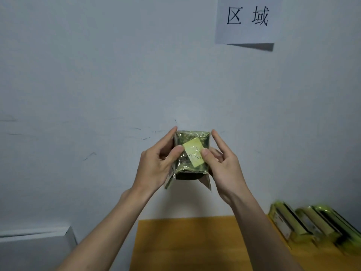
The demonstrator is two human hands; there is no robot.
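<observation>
At frame centre, left hand (pixel 154 167) and right hand (pixel 226 165) pinch the green foil packet (pixel 195 137), thumbs pressed on its face, forefingers straight alongside. Probable step: inspection. Next move requires a steady two-handed descent to the orange tabletop (pixel 185 247).

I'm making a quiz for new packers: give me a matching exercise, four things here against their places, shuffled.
1. shiny green foil packet
2. white paper sign with black characters
3. row of green-yellow packs
4. white box

A. lower left corner
B. on the orange wooden table, right side
C. gripped by left hand and right hand
D. on the pale wall, upper right

Pairs: 1-C, 2-D, 3-B, 4-A
</observation>
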